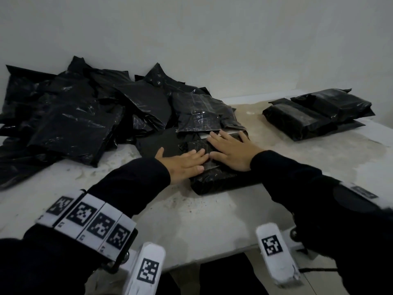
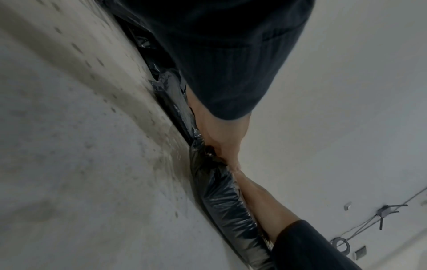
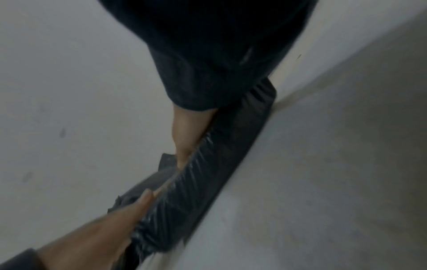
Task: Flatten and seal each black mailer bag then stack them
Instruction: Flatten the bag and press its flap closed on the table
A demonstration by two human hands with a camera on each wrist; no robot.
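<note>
A filled black mailer bag (image 1: 214, 177) lies on the pale table (image 1: 191, 220) in front of me. My left hand (image 1: 185, 162) and right hand (image 1: 230, 151) both press flat on top of it, fingers straight, fingertips nearly meeting. A white strip (image 1: 205, 136) shows at the bag's far edge, by the right hand's fingertips. In the left wrist view the bag (image 2: 221, 201) bulges under the left hand (image 2: 221, 138), with the right hand (image 2: 263, 206) beyond it. In the right wrist view the bag (image 3: 196, 191) lies under the right hand (image 3: 187, 138), and the left hand (image 3: 110, 222) presses its far part.
A loose heap of black mailer bags (image 1: 70, 120) covers the table's back left, up against the wall. One bag from the heap (image 1: 202, 113) lies just beyond my hands. A small stack of flattened bags (image 1: 319, 112) sits at the back right.
</note>
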